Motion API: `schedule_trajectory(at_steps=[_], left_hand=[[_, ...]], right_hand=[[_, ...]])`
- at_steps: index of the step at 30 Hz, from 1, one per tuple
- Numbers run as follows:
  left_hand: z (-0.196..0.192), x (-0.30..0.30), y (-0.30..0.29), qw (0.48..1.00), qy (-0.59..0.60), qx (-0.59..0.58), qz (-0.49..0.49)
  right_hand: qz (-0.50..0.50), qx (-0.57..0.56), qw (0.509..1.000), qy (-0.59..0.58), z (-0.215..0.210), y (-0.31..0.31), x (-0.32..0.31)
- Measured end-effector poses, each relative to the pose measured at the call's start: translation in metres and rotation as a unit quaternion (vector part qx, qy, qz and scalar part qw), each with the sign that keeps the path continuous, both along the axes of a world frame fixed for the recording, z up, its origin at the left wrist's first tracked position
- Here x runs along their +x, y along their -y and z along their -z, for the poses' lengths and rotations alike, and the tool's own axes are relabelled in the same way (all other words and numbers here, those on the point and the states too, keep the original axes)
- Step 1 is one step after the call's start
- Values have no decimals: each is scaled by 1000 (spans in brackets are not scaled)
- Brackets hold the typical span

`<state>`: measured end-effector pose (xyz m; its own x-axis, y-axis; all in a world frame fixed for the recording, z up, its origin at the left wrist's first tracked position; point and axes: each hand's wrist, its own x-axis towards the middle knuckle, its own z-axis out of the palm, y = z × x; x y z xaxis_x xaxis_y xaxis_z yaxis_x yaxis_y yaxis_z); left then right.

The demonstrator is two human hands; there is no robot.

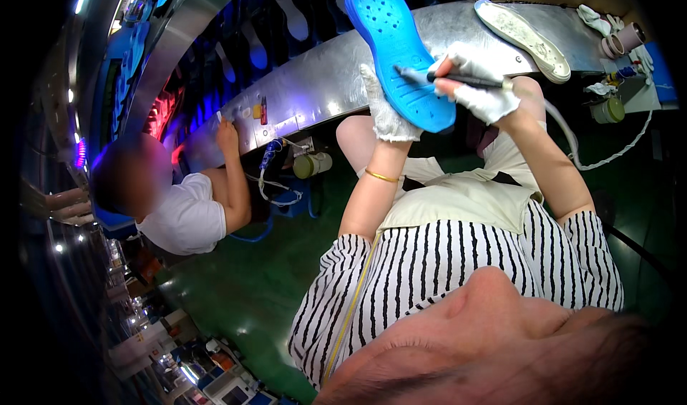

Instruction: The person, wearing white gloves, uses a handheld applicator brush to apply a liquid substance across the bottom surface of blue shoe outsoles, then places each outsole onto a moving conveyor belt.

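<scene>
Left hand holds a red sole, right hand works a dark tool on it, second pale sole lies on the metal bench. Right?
Not quite: the head view shows the sole in the left hand is blue, not red. The rest stands: the right hand holds a dark tool against it, and a pale sole lies on the metal bench.

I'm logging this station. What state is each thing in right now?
Blue sole: held up, underside toward the person, tilted.
Left hand: gloved, fingers gripping the blue sole from below.
Right hand: gloved, fingers closed on a dark tool.
Tool: tip against the blue sole.
White sole: lying flat on the metal bench, untouched.
Co-worker's hand: resting on the bench.
</scene>
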<state>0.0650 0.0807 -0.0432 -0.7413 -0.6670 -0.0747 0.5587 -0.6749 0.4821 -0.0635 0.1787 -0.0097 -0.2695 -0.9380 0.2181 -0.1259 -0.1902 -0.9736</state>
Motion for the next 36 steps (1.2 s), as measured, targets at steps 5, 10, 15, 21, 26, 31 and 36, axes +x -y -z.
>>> schedule_trajectory(at_steps=[5,10,15,21,26,31,36], left_hand=[[11,0,23,997,-69,-8,31],[-1,-2,17,994,-105,-33,4],[14,0,32,985,-173,1,21],[-11,0,29,987,-160,-28,4],[-12,0,37,985,-153,-61,41],[-17,1,46,981,-172,-45,75],[-20,2,62,977,-179,-50,105]], right_hand=[[-47,38,993,104,2,-2,17],[16,-83,996,-12,15,2,15],[-88,27,986,142,17,2,26],[-43,10,994,99,12,0,16],[-82,126,975,161,5,4,7],[-80,30,995,58,-1,6,4],[-146,84,975,146,13,-8,9]])
